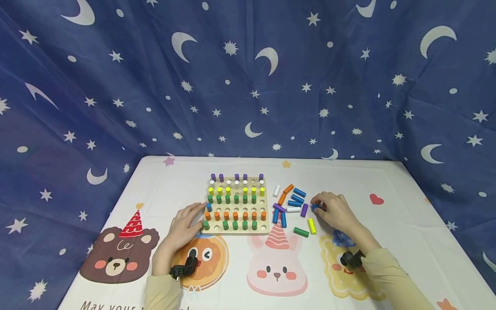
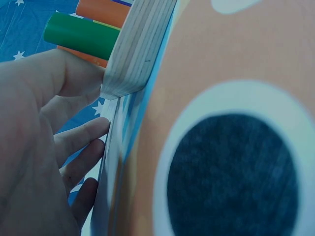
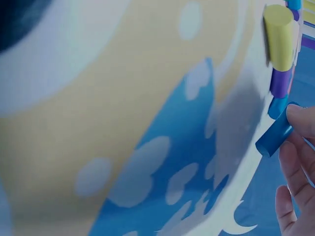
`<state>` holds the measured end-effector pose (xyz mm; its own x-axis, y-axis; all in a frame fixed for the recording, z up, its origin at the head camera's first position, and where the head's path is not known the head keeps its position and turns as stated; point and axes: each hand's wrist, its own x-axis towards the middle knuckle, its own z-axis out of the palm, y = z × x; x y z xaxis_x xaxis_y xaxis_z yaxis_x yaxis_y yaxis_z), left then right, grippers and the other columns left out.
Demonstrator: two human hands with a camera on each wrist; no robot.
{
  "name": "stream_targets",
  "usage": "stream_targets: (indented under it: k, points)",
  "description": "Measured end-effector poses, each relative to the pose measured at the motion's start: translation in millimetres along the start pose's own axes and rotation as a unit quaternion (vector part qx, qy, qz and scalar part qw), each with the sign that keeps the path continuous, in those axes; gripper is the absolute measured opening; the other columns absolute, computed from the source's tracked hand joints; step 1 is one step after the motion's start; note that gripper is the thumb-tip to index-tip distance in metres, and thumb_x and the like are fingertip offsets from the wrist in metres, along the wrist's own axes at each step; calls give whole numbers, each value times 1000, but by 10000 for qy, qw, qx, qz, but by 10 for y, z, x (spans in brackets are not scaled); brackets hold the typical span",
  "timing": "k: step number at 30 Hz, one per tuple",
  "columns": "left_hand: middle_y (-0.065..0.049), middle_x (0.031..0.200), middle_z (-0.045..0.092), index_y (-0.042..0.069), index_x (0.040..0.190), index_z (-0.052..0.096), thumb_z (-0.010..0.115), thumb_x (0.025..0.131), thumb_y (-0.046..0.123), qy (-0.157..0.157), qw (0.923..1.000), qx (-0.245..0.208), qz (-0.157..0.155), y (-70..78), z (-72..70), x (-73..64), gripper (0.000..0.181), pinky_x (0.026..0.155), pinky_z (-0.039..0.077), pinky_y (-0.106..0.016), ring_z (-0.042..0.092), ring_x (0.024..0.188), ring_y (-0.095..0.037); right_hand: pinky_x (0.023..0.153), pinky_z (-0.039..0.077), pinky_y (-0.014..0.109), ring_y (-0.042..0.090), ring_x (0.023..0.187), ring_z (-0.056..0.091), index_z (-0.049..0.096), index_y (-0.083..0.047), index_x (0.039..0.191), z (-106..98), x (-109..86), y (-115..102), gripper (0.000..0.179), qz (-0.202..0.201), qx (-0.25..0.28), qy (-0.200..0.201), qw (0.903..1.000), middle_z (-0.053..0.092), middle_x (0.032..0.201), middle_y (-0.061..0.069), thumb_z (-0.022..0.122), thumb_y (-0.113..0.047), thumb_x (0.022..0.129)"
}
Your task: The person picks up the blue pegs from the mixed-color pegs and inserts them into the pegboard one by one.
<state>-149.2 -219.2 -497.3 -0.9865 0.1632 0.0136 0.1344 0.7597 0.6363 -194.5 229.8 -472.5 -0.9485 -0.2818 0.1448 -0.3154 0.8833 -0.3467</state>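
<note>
A wooden pegboard (image 1: 236,234) lies on the table, with rows of purple, white, yellow, green and orange pegs standing in it. One blue peg (image 1: 209,207) stands at its left end between a green row and the orange row. My left hand (image 1: 183,226) is at the board's left edge, the thumb touching its side near a green peg (image 2: 81,35); the other fingers are loosely extended. To the right of the loose pegs, my right hand (image 1: 336,211) pinches a blue peg (image 3: 275,132) between thumb and fingers, tilted and just off the table.
Between board and right hand lie loose pegs: a yellow peg (image 1: 311,226), a green peg (image 1: 301,232), a white peg (image 1: 277,190), plus several blue, orange and purple ones. The tablecloth (image 1: 403,224) bears cartoon prints. A starry blue curtain (image 1: 248,99) hangs behind.
</note>
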Motion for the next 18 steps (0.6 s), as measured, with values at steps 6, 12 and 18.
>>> stream_targets:
  k: [6,12,18]
  points:
    - [-11,150,39,19,146,43,54,92,20,15,10000,2,7,1,-3,0,55,105,22,-65,31,136,-39,75,30,33,15,79,56,69,-13,101,-28,11,-46,21,-100,97,100,9999,69,92,0,74,-11,80]
    - [-11,151,39,19,146,43,54,93,20,0,10000,7,18,5,5,3,54,106,23,-65,30,137,-39,77,31,35,16,80,59,69,-12,100,-66,25,-132,21,-197,290,153,9993,70,94,1,74,-8,80]
    - [-12,150,39,18,146,43,54,93,21,3,10000,25,23,15,-11,-9,54,105,23,-65,30,136,-40,80,31,37,17,83,61,68,-12,100,-64,64,-224,21,-286,572,171,9978,71,95,2,73,-7,80]
